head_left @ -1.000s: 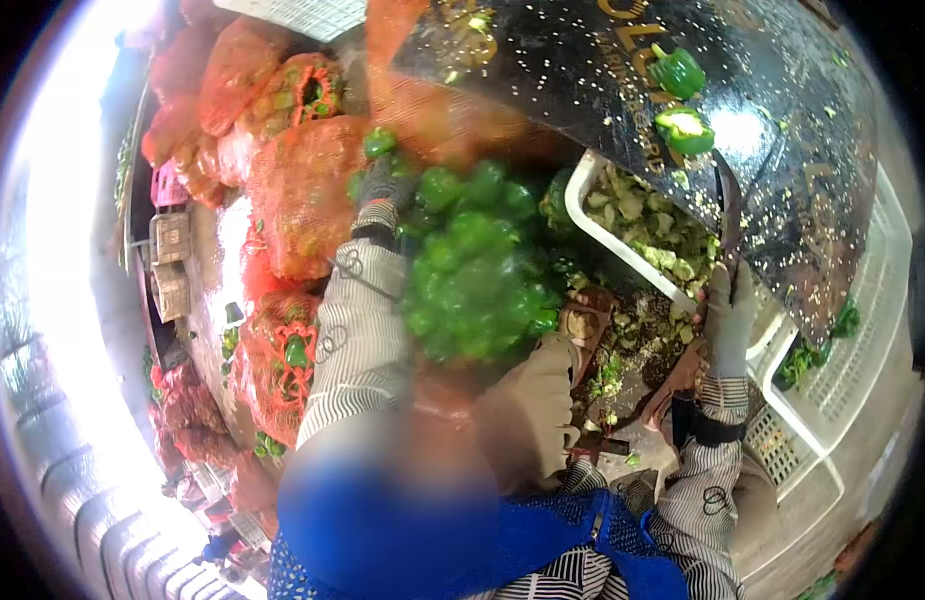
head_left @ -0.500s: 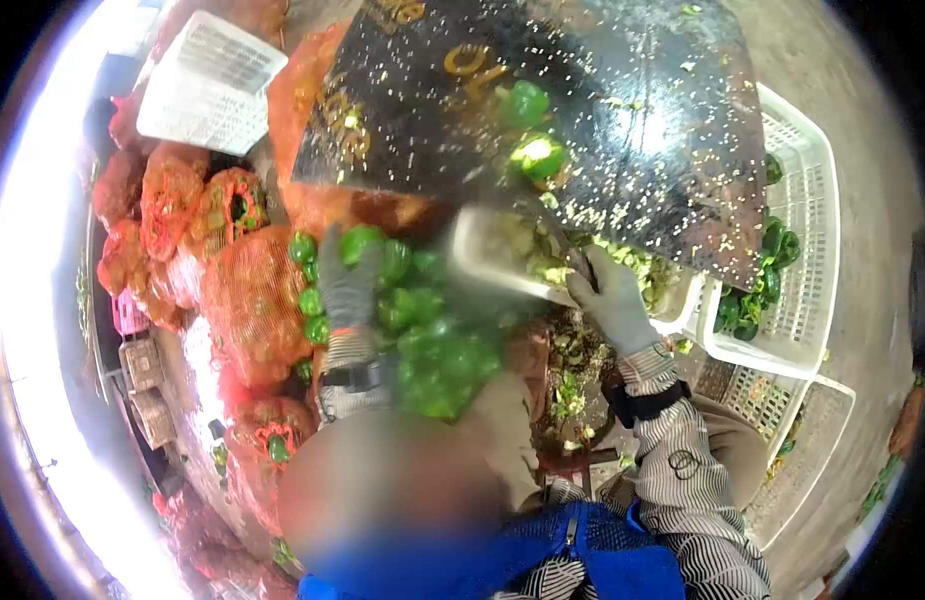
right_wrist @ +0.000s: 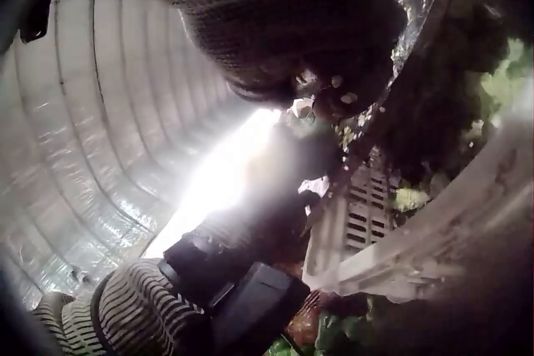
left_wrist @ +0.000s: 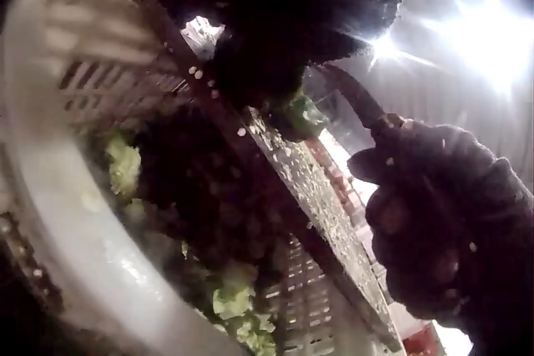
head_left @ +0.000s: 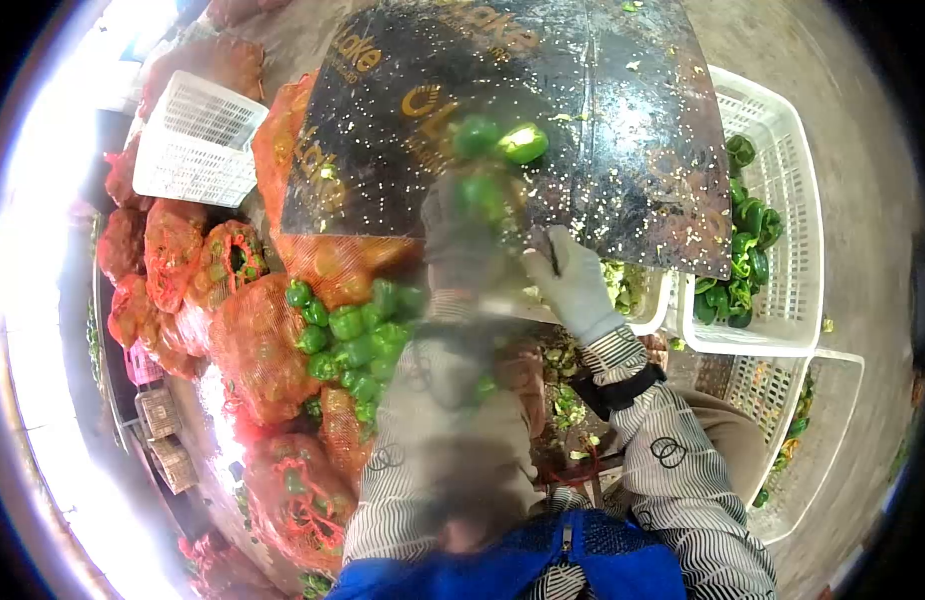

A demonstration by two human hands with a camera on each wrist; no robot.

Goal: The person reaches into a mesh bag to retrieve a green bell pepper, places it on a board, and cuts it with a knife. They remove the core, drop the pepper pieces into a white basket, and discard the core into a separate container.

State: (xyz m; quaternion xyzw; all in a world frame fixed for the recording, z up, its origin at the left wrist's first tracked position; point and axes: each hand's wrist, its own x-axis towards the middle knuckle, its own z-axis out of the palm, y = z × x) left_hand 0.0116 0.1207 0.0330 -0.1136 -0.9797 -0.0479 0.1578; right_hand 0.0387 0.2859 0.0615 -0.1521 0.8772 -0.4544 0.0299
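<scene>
Head cam: left hand point(head_left: 463, 235) seems to be gripping a green pepper point(head_left: 483, 197) over the black board point(head_left: 623, 190), near a cut one point(head_left: 524, 144); blur smears its bright skin. Left wrist: right hand point(left_wrist: 450, 222) has fingers curled round a knife point(left_wrist: 357, 95), glossy green showing just beyond. Right wrist: striped sleeve point(right_wrist: 138, 306), white tub point(right_wrist: 417, 243); too dark to make out the pepper.

We see green peppers point(head_left: 353, 352), orange sacks point(head_left: 258, 335), white baskets point(head_left: 208, 110), a gold-lettered black board point(head_left: 383, 130), black-and-white striped sleeves point(head_left: 688, 480).
</scene>
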